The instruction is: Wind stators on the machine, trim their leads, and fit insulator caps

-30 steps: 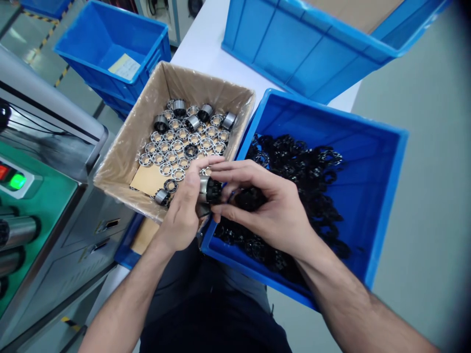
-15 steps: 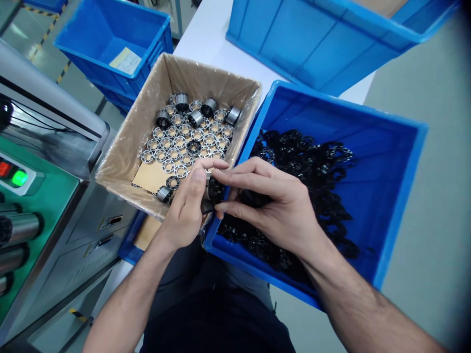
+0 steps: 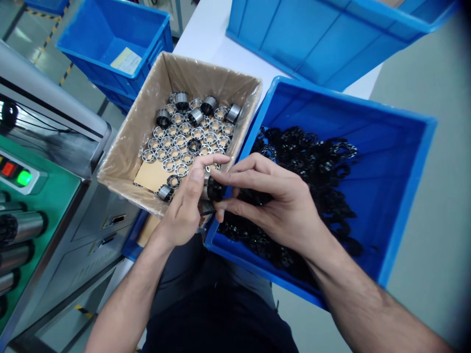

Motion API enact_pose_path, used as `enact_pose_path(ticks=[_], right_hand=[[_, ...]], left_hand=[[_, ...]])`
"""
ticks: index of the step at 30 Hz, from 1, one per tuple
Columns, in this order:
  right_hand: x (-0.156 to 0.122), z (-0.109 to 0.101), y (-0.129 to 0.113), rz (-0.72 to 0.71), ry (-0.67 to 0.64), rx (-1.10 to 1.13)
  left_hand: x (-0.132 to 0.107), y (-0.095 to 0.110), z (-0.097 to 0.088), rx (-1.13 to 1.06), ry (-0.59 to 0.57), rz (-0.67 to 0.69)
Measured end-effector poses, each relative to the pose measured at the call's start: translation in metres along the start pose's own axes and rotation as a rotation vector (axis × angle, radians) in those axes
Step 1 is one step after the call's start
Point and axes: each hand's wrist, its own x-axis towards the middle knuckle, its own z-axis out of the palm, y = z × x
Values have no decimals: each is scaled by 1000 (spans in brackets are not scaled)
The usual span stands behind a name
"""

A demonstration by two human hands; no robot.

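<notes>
Nearest my camera, the wearer's two hands meet at a silver stator core [image 3: 210, 189] with a black slotted end, held above the seam where a box and a bin adjoin. The left hand [image 3: 184, 206] wraps the metal body; the right hand [image 3: 281, 198] has its thumb and fingers closed about the black end. I can't tell whether those fingers also grip a separate piece.

Under the right forearm I have a blue bin [image 3: 392, 162], heaped with black ring-shaped parts [image 3: 312, 164]. Left of it stands a plastic-lined cardboard box [image 3: 206, 73]: rows of slotted rings [image 3: 180, 141], a tan card [image 3: 150, 175] and a few more cores [image 3: 196, 116], mostly toward its far end.

At my left edge, a green-topped machine [image 3: 62, 203] carries metal cylinders [image 3: 27, 225] beside a glowing green button [image 3: 24, 177]. Farther off, a large blue crate [image 3: 287, 39] rests on a white table [image 3: 206, 39], and another blue crate [image 3: 86, 37] contains a paper slip [image 3: 126, 61].
</notes>
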Motion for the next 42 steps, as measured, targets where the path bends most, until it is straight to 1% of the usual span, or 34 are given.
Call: enact_pose_path(ticks=[3, 8, 10, 12, 13, 15, 17, 18, 20, 22, 24, 27, 31, 34, 35, 37, 38, 40, 42], right_hand=[[0, 1, 0, 13, -10, 7], [1, 3, -2, 38, -32, 120], [2, 1, -3, 53, -35, 112], [3, -1, -5, 83, -46, 88], [3, -2, -6, 95, -47, 79], [3, -3, -7, 108, -32, 67], [2, -2, -9, 110, -15, 47], [1, -1, -10, 107, -10, 26], [-1, 2, -11, 65, -11, -37], [-3, 4, -12, -3, -20, -118], [-4, 4, -14, -49, -37, -178], [-3, 2, -16, -57, -62, -198], [-1, -4, -18, -16, -47, -130], [1, -7, -20, 60, -61, 42], [2, -8, -20, 104, -50, 122], [4, -7, -21, 200, 7, 261], [5, -6, -21, 240, 37, 301], [5, -4, -20, 283, 84, 317], [4, -1, -18, 268, 115, 275]], left_hand=[[-1, 2, 1, 16, -14, -8], [-2, 5, 4, 55, 20, 52], [0, 3, 3, 74, -4, 84], [4, 1, 1, 90, -4, 135], [5, 0, 1, 88, 12, 170], [8, -1, 1, 58, 92, 212], [9, 0, 3, 40, 183, 205], [9, 2, 4, 60, 201, 190], [8, 5, 7, 157, 159, 190], [6, 7, 9, 265, 94, 244], [5, 7, 9, 328, 94, 282], [6, 7, 10, 366, 148, 257], [6, 8, 13, 389, 177, 212], [6, 9, 14, 342, 238, 287], [6, 9, 13, 315, 237, 311], [6, 9, 10, 233, 176, 319], [7, 9, 8, 165, 138, 293], [9, 9, 5, 1, 99, 199], [10, 9, 2, -111, 93, 98]])
